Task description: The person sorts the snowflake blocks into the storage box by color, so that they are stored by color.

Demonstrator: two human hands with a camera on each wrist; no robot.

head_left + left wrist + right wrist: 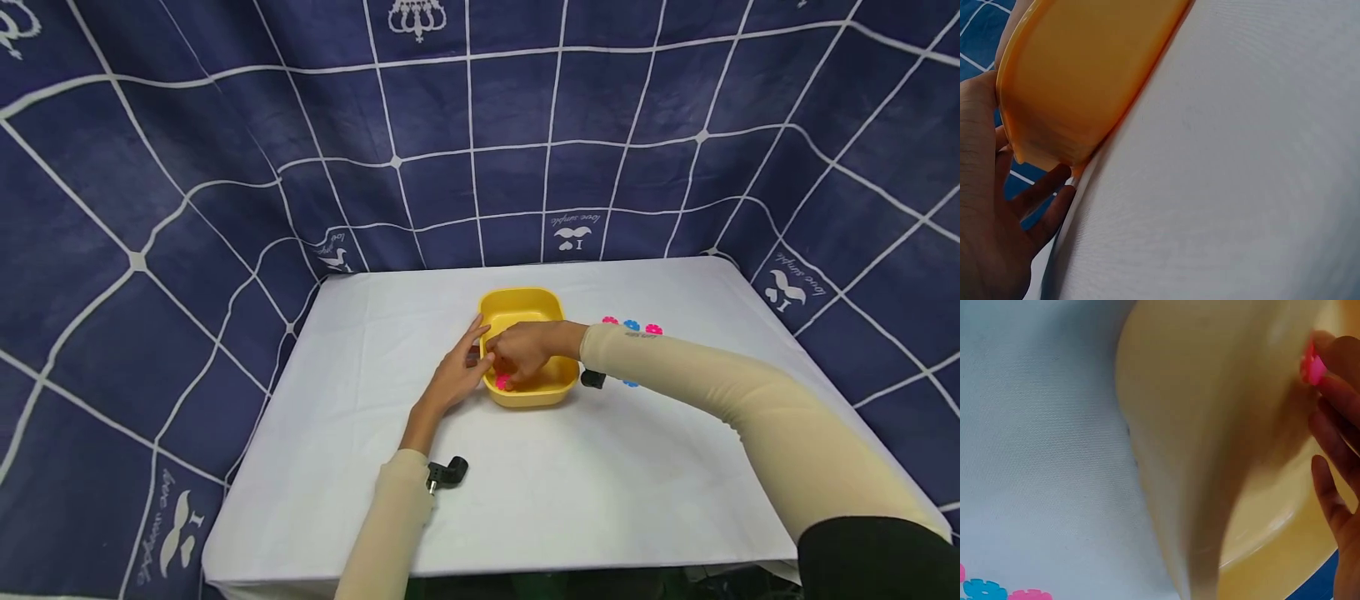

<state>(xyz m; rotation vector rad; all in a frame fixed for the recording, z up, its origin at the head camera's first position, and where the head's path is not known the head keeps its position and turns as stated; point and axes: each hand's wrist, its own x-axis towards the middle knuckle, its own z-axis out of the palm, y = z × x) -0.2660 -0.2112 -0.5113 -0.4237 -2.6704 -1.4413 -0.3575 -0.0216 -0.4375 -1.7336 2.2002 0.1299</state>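
Note:
A yellow plastic basin [536, 398] stands near the middle of the white table. My left hand [452, 375] grips its left wall, thumb at the rim and fingers spread along the outside. In the left wrist view those fingers [1054, 212] touch the basin's outer side [1097, 69] low near the cloth. Reaching in over the right rim, my right hand [523, 348] is inside the basin. It pinches a pink flower-shaped plastic disc [1315, 367] between thumb and index finger, while the other fingers stay loosely spread.
Right of the basin lie several more flower discs, among them a pink one [654, 329] and a blue one [632, 325], partly hidden behind my right forearm. Blue gridded cloth [510, 183] hangs around the table [600, 500] at the back and sides.

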